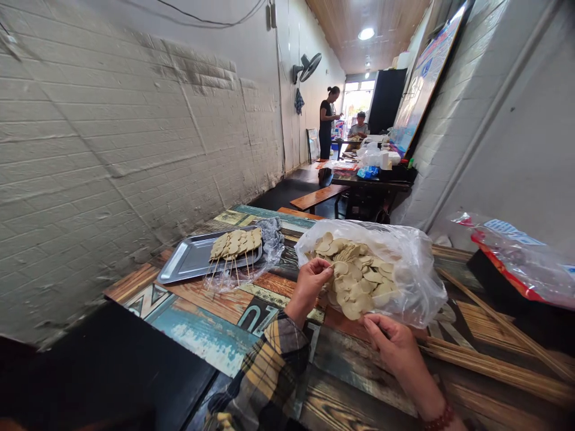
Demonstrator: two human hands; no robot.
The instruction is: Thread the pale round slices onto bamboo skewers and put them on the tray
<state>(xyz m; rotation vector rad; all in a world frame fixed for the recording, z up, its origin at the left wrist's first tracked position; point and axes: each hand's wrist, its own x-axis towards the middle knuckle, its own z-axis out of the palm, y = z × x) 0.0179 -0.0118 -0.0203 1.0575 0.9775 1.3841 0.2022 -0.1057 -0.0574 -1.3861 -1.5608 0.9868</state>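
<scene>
A clear plastic bag [415, 269] lies spread on the table, with a heap of thin, beige, roundish slices [380, 276] in its mouth. At the heap's left side, my left hand [311, 288] is closed, thumb and forefinger pinching the edge of a slice. My right hand [394, 342] is closed in a pinch at the near edge of the heap, by the lowest slice. Whatever thin thing it grips is too small to make out. To the left, skewers of the same slices [236, 244] lie on a metal tray [186, 257], their bare sticks jutting over its near edge.
Long thin wooden sticks [494, 362] lie along the right of the patterned plank table [202, 335]. A black container with plastic packaging [521, 257] stands at the right. Crumpled plastic [271, 239] sits by the tray. Beyond are a bench [320, 196] and two people [329, 123].
</scene>
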